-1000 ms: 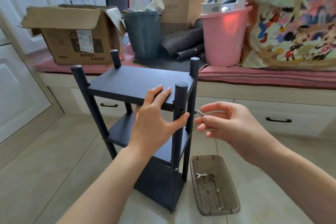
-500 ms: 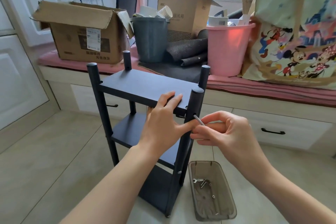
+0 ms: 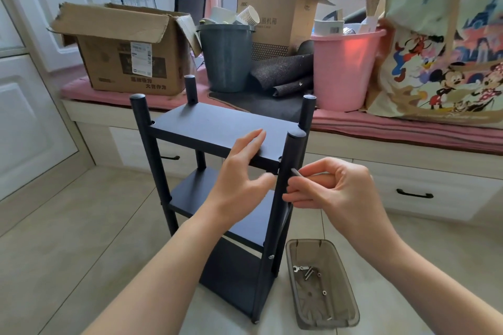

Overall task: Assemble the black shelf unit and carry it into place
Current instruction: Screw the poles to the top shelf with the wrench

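While the left hand [image 3: 239, 179] steadies the shelf unit [image 3: 217, 128], the right hand [image 3: 334, 190] pinches a screw [image 3: 297, 173]

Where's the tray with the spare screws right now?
In the head view, the grey tray sits on the floor at lower right, just right of the black shelf unit's near post, below the right hand.

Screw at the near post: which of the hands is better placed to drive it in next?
The right hand: it already pinches the screw, whose tip is at the near post just below the top shelf. The left hand lies open on that shelf, likely steadying it.
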The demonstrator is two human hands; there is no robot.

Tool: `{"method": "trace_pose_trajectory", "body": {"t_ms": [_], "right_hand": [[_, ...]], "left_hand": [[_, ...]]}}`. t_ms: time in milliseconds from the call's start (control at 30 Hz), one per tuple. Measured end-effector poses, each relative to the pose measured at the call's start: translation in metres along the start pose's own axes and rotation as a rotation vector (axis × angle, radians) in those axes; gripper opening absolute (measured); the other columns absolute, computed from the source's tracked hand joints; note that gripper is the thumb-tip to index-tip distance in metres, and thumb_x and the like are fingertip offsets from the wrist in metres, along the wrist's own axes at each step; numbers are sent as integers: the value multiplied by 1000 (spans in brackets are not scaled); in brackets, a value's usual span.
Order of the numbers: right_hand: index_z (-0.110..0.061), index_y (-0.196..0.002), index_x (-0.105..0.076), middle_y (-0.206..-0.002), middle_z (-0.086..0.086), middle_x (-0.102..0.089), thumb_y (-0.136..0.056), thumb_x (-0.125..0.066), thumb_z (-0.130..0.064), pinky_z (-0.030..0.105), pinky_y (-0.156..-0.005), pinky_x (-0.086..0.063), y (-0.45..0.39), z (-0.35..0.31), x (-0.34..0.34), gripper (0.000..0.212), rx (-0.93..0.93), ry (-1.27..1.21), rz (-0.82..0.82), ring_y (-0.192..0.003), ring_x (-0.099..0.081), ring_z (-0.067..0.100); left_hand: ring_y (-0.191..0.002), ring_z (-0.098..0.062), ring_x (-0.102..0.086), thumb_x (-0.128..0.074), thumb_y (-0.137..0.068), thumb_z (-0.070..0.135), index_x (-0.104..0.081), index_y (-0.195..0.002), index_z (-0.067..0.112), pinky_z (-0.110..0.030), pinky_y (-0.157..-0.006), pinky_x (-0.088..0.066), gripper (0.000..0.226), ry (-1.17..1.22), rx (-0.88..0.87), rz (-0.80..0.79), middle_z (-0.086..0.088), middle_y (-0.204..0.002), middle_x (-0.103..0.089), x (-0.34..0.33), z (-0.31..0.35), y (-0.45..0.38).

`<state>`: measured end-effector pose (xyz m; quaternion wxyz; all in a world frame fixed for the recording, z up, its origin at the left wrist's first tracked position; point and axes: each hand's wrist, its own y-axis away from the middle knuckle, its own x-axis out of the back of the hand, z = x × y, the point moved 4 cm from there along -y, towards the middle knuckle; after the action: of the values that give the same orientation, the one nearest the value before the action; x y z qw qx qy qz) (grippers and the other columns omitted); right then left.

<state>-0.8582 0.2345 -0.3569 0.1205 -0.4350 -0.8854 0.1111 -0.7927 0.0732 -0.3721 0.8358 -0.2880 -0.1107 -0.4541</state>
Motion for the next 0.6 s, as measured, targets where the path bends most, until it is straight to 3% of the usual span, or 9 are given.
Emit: {"method": "trace_pose_trajectory", "body": {"t_ms": [167, 233, 300, 367, 433, 500, 600], "right_hand": [[-6, -84, -67, -73, 7, -76, -81, -78, -14, 32, -60, -61, -5, 0, -3, 13, 18, 0, 25, -66, -75, 25], [-6, -83, -67, -72, 7, -75, -81, -78, -13, 32, -59, -61, -5, 0, -4, 14, 22, -2, 30, -66, -75, 26], [-4, -83, -66, -72, 7, -75, -80, -78, -14, 31, -58, -61, -5, 0, -5, 16, 25, 6, 29, -65, -75, 26], [-2, -83, -64, -71, 8, -75, -80, -79, -12, 32, -58, -61, -5, 0, -5, 18, 22, 9, 29, -64, -75, 26], [0, -84, -63, -70, 9, -75, -80, -78, -11, 31, -57, -60, -6, 0, -5, 19, 15, 4, 33, -64, -74, 27], [1, -84, -62, -70, 10, -75, -80, -79, -11, 30, -56, -60, -7, 0, -6, 21, 3, -3, 32, -64, -74, 28], [1, -84, -61, -69, 10, -74, -79, -80, -11, 31, -55, -60, -7, 0, -7, 23, -10, -12, 34, -63, -74, 29]], "left_hand": [[-134, 21, -16, -51, -97, 2, -29, -156, 29, 8, -101, -13, 69, 174, 85, 248, 18, -162, -22, 5, 9, 1], [-138, 18, -10, -52, -98, 4, -14, -157, 41, -8, -113, -12, 79, 260, 110, 368, 23, -164, -10, 6, 11, 3], [-145, 10, -5, -54, -97, 1, -2, -155, 51, -32, -124, -14, 93, 354, 150, 505, 28, -163, -2, 10, 11, 6], [-154, -10, -10, -57, -94, -3, 2, -151, 58, -49, -121, -30, 103, 488, 225, 632, 25, -165, 2, 17, 11, 8], [-152, -24, -23, -61, -91, -6, 1, -150, 60, -53, -111, -43, 108, 634, 334, 712, 18, -167, 2, 23, 8, 9], [-143, -31, -41, -64, -88, -8, -2, -152, 55, -53, -103, -50, 110, 816, 444, 773, 5, -168, -6, 22, 4, 9], [-114, -37, -66, -68, -87, -8, -20, -154, 25, -49, -88, -60, 90, 1098, 624, 783, -19, -145, -46, 12, -2, 7]]}}
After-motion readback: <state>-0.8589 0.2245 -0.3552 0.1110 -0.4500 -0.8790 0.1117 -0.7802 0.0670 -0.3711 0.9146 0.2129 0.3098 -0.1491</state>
